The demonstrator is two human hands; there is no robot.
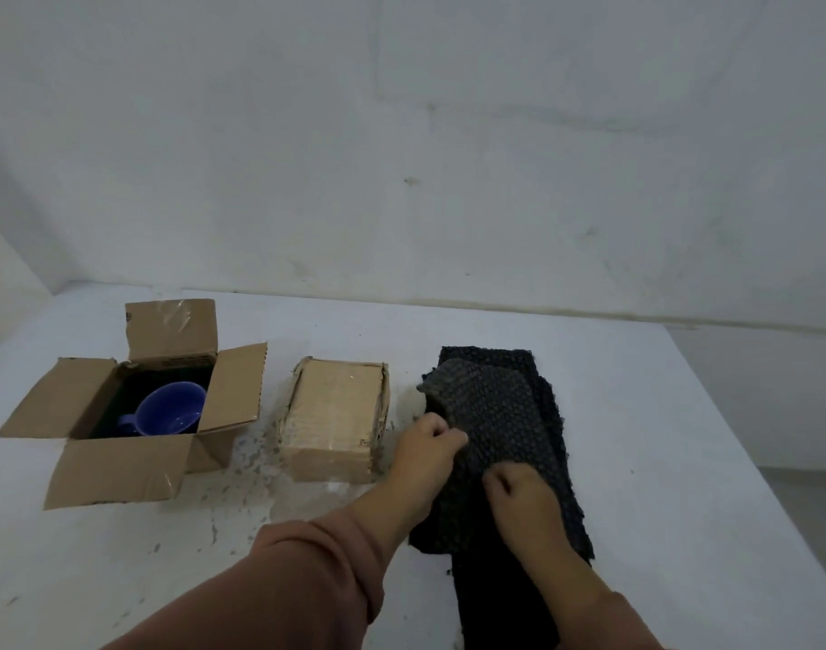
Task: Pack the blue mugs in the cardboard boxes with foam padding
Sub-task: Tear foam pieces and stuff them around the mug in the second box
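wall: plain whitish wall (448, 133) fills upper half of frame, faint stains and scuff marks, small dark spot near centre
corner: second wall plane at far left edge, meets the back wall at upper left
surface: white surface (636, 415) across lower half, dirty grey smudges and chipped patches at lower centre
edge: surface's right edge runs diagonally toward lower right
floor: pale strip at right, beyond the edge
light: dim, even, bluish cast, soft shadows
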